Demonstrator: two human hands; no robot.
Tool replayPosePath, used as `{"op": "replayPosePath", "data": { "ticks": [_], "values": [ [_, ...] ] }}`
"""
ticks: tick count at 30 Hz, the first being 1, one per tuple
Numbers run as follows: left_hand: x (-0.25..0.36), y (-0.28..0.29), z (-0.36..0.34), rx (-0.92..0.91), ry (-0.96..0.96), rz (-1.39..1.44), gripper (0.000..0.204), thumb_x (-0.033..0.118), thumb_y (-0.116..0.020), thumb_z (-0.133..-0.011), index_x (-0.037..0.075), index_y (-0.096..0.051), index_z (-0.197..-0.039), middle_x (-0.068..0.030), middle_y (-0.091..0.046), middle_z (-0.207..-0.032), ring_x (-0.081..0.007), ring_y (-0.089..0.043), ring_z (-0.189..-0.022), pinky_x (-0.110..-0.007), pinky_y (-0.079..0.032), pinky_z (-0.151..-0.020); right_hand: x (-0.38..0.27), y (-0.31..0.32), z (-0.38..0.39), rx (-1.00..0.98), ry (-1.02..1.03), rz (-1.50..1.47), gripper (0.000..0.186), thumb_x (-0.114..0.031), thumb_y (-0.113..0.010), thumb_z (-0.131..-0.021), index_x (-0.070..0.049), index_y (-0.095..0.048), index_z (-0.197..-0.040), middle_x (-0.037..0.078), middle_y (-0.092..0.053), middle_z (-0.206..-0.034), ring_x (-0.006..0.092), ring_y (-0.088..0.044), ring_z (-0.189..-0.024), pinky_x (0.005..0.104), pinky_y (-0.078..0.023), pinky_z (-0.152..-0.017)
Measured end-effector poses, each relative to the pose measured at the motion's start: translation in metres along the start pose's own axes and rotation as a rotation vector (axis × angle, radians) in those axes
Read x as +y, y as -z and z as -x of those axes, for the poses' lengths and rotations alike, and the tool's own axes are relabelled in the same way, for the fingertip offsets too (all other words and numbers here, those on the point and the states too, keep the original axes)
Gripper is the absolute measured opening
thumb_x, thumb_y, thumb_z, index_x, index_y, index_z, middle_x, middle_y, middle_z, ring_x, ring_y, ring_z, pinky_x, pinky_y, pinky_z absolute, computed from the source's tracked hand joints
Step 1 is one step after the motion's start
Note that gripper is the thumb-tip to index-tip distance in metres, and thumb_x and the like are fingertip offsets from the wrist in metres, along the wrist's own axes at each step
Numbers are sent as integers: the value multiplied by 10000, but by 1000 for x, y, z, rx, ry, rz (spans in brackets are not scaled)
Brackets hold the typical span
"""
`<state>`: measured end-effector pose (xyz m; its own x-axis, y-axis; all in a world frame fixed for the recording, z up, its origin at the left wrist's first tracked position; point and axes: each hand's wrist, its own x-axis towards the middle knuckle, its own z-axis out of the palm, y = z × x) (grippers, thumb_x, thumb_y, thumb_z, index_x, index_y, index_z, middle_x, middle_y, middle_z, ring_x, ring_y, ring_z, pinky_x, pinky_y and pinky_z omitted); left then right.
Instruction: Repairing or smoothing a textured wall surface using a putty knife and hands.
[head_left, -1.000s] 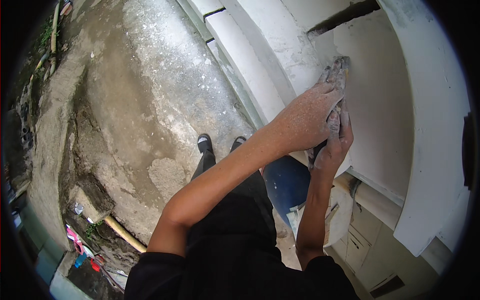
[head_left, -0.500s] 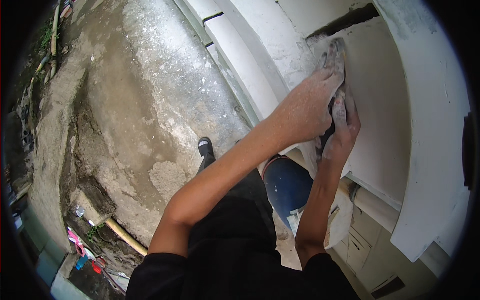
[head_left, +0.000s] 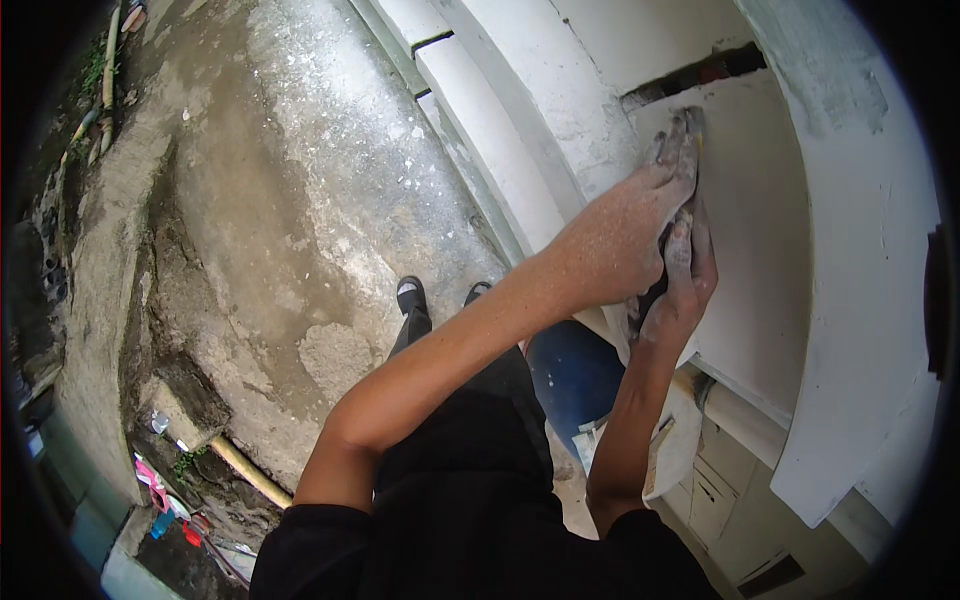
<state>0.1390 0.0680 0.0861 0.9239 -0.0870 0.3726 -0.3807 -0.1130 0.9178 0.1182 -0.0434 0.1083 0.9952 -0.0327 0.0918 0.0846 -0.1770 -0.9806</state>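
Observation:
White dust coats both of my hands, which are together against a smooth white wall panel point(head_left: 760, 230). My left hand point(head_left: 655, 205) reaches across, its fingers stretched and pressed together toward a dark slot point(head_left: 690, 78) in the wall. Close beside it, on its right and slightly nearer to me, my right hand point(head_left: 688, 265) is wrapped round a dark tool point(head_left: 652, 292). Most of that tool is hidden by the hands, so its kind does not show. A small yellowish edge point(head_left: 701, 140) peeks out by the left fingertips.
Below my hands stands a blue drum point(head_left: 570, 370), with a pale board point(head_left: 678, 450) beside it. A curved white panel point(head_left: 870, 300) borders the right side. White ledges point(head_left: 490, 120) run along the wall's foot. Dusty concrete point(head_left: 230, 220) lies left, with a pipe point(head_left: 250, 472) and debris.
Both hands sit slightly lower in the picture, and the slot has shifted down with them. My grasp looks the same. A second shoe now shows beside my left forearm.

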Motion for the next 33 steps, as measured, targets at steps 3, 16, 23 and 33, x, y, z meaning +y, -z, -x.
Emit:
{"op": "replayPosePath", "data": {
  "ticks": [3,16,23,33],
  "values": [
    [3,-1,12,25,-10,-62,513,-19,-562,-733,-97,-482,-1234,-297,-520,-1201,-456,-484,-1172,-447,-414,-991,3,2,7,-9,-59,-13,467,-190,-550,-942,94,-488,-1307,172,-577,-1244,225,-539,-1132,338,-374,-1016],
    [0,7,59,52,47,-88,611,-28,-473,-679,-12,-518,-1288,-227,-528,-1309,-374,-470,-1242,-406,-333,-1086,-5,36,45,-179,-232,93,394,-124,-574,-921,54,-540,-1271,7,-565,-867,82,-487,-740,240,-416,-665],
    [9,15,98,-43,86,-110,647,-74,-516,-625,39,-521,-1262,-181,-507,-1325,-384,-579,-1053,-407,-510,-860,-32,73,75,-238,175,932,316,-57,-596,-810,46,-614,-1108,260,-608,-1075,418,-564,-1026,432,-443,-915],
    [17,-22,109,-108,82,-426,695,-69,-567,-620,30,-487,-1303,-187,-534,-1264,-387,-597,-976,-440,-519,-801,-48,69,53,-466,92,1142,275,-118,-575,-820,-7,-643,-1063,199,-643,-1001,378,-588,-989,450,-462,-879]
  ]
}}
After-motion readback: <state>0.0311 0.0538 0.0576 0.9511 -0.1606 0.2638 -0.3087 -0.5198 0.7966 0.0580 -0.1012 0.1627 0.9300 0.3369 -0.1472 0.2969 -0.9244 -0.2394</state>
